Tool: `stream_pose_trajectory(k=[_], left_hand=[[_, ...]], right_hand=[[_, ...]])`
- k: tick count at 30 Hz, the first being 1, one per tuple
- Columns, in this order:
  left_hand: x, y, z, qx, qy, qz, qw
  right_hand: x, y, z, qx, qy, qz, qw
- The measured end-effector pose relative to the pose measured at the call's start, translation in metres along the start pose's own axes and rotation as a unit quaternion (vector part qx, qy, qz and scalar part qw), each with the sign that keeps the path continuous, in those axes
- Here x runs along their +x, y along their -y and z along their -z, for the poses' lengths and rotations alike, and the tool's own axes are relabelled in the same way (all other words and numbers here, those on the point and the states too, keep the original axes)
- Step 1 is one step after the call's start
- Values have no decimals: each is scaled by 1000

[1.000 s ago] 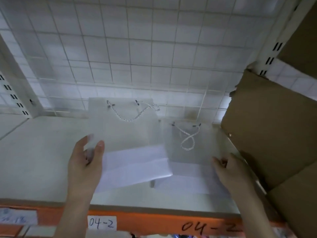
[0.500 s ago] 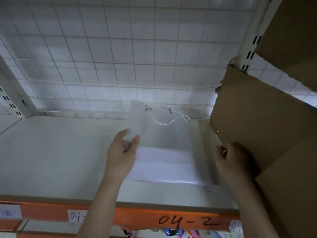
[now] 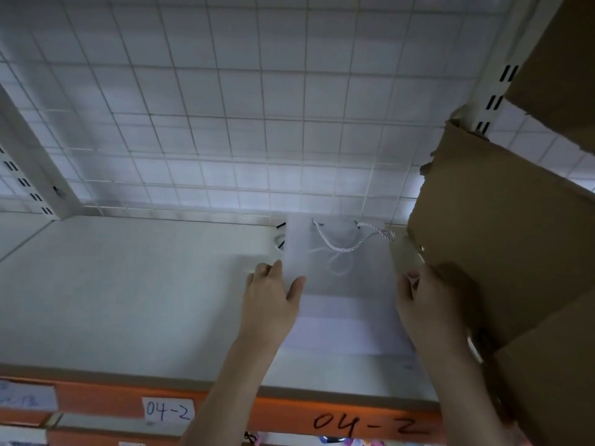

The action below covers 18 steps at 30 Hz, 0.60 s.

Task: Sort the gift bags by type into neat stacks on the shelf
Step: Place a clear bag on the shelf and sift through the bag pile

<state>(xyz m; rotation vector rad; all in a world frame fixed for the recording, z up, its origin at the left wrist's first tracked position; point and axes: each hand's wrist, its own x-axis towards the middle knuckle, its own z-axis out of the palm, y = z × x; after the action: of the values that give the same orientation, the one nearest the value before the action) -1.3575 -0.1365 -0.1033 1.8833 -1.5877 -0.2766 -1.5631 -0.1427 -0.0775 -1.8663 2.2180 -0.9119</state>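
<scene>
A frosted translucent gift bag with a white twisted cord handle lies flat on the white shelf, on top of another bag of the same kind. The lower bag shows only as a faint cord loop through the top one and a cord end sticking out at the left. My left hand pinches the top bag's left edge, thumb on top. My right hand rests on the stack's right edge, fingers curled against it.
A large brown cardboard box stands close to the right of the stack, touching my right hand. A white wire grid closes the shelf's back. The orange front rail carries "04-2" labels. A white upright stands at the left.
My left hand has carried the larger bag from the left to the right and laid it over the other bag by the box. My right hand stayed at the right edge.
</scene>
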Motion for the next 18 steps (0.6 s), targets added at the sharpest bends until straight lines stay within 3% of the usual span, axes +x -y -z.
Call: stream_pose_trajectory(k=[8, 13, 18], left_hand=[[4, 86, 69, -6, -16, -37, 999], [-2, 196, 146, 23, -26, -38, 999], [-9, 319, 249, 45, -96, 26, 994]], right_hand=[[-32, 91, -40, 39, -13, 90, 995], [-85, 177, -90, 50, -20, 119, 991], [-139, 279, -146, 67, 32, 109, 991]])
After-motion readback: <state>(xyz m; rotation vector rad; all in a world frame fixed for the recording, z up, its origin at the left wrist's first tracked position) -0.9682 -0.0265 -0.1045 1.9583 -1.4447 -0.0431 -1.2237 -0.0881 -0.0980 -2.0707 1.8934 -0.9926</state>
